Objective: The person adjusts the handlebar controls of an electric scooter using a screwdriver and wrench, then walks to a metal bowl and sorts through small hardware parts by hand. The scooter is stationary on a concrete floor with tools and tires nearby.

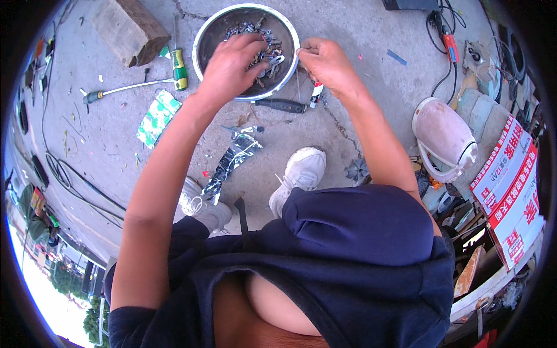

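Note:
A round metal bowl with a pale rim and dark inside holds a heap of screws, bolts and other small hardware. My left hand reaches over its left side, fingertips among the hardware and thumb spread apart, near a shiny looped metal piece. At the right rim my right hand is closed, thumb and forefinger pinched together against or beside the rim. Whatever they pinch is hidden. Under that hand lies a red, white and black tube-like item. A black-handled tool lies in front of the bowl.
Left of the bowl are a wooden block, green-and-yellow-handled screwdrivers and a green-white packet. A torn black wrapper lies near my shoes. To the right are a pinkish container, red-and-white cardboard and a red corded tool.

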A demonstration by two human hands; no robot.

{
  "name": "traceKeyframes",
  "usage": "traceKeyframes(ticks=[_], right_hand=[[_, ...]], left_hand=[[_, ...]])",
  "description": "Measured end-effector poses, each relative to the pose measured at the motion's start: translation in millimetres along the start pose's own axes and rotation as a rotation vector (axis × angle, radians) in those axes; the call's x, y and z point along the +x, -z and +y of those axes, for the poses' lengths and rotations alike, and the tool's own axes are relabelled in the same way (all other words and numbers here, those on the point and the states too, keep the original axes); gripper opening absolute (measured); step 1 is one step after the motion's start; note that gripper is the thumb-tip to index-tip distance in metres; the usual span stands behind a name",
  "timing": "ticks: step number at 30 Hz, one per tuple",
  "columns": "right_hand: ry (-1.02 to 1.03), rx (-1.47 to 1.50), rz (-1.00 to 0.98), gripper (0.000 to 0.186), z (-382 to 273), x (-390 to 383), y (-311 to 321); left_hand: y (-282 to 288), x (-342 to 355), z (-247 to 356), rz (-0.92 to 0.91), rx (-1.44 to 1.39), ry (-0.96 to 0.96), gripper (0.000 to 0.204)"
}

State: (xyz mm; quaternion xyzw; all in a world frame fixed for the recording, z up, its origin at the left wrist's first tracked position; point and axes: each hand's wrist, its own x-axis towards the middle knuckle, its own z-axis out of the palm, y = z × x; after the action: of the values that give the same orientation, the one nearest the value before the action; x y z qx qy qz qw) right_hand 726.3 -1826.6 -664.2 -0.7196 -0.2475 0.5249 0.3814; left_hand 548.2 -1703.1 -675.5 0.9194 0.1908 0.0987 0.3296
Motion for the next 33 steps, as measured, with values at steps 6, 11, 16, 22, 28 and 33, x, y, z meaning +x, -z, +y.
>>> traceKeyframes(ticks=[6,11,16,22,28,33], right_hand=[[-0.008,0.021,0.029,0.017,0.1,0.0,-0.7],[-0.058,0.024,0.003,0.020,-2.9,-1.0,3.2],[-0.091,0.060,-0.016,0.020,-6.2,-1.6,3.4],[-0.055,0.010,-0.027,0.016,-10.5,-1.5,2.0],[-0.057,-0.014,0.003,0.023,-7.5,2.2,1.6],[-0.097,0.015,-0.011,0.022,-7.8,0.8,2.4]], left_hand=[[-9.7,19.9,0.4,-0.284,0.166,-0.083,0.030],[5.5,2.6,-15.9,-0.302,0.113,-0.101,0.020],[29.2,-10.7,-23.9,-0.286,0.133,-0.091,0.019],[50.9,-21.7,-13.4,-0.312,0.348,-0.007,0.024],[5.2,-0.3,6.4,-0.084,0.140,-0.002,0.034],[-17.5,-2.0,7.1,-0.165,0.165,0.131,0.030]])
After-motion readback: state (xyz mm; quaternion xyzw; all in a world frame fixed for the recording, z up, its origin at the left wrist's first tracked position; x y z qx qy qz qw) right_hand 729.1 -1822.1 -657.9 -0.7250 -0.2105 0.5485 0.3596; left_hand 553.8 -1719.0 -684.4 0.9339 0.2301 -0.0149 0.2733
